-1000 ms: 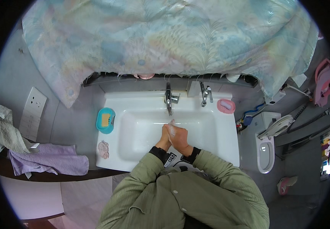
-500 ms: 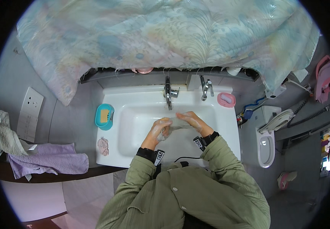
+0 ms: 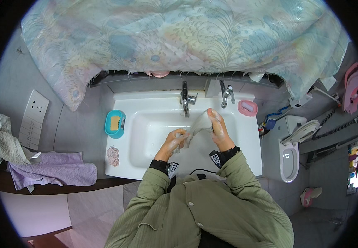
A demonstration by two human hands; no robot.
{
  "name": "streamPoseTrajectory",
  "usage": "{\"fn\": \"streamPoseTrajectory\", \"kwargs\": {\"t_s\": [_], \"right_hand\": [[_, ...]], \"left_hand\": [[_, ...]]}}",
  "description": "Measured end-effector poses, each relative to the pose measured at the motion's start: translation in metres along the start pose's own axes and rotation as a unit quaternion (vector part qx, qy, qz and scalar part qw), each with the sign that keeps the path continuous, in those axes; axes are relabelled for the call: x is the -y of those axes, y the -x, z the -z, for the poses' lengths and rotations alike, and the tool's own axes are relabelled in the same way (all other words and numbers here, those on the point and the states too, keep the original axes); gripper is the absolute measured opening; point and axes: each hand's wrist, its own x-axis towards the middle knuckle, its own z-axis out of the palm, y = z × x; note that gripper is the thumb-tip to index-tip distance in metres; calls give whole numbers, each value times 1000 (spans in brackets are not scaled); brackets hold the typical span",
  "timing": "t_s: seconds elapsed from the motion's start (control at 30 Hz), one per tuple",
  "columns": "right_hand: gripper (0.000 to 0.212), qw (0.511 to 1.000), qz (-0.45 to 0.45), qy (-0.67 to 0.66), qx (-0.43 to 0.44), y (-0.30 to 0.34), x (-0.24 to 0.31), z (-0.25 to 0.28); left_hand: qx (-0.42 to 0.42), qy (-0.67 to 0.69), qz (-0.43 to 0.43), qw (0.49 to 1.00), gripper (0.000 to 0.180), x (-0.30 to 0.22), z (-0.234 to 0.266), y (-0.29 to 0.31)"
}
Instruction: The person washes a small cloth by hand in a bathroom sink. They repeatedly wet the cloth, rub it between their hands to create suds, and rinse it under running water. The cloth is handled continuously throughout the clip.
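A thin, limp, creased grey cloth [image 3: 198, 125] is held above the smooth white sink [image 3: 247, 159], one end pinched in the grip of the left hand [image 3: 172, 143], the other in that of the right hand [image 3: 218, 129]. A shiny metal tap [image 3: 185, 100] is set at twelve o'clock, a grey wall [image 3: 77, 128] at nine. The cloth's long axis is slanted from eight toward two.

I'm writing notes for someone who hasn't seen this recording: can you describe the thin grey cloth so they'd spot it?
Start at the glossy white rectangular sink. Over its basin, the person's bare left hand and right hand hold the thin grey cloth between them. It's held up, unlike the crumpled pinkish bundle lying on the sink's left rim.
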Motion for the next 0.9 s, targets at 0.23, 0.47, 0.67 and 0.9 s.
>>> {"fn": "streamPoseTrajectory", "kwargs": {"t_s": [0.23,0.47,0.67,0.9], "right_hand": [[27,997,-15,-19,-76,-2,-24,28],[36,959,-238,105,108,16,-16,25],[25,973,-179,57,136,14,-25,10],[16,994,-96,-54,1,8,-31,11]], "left_hand": [[-59,75,15,995,23,1,-2,-1],[-61,127,-20,990,24,-10,-8,-1],[-61,119,-7,991,25,-14,-8,-3],[4,67,-20,998,29,-4,-9,1]]}}
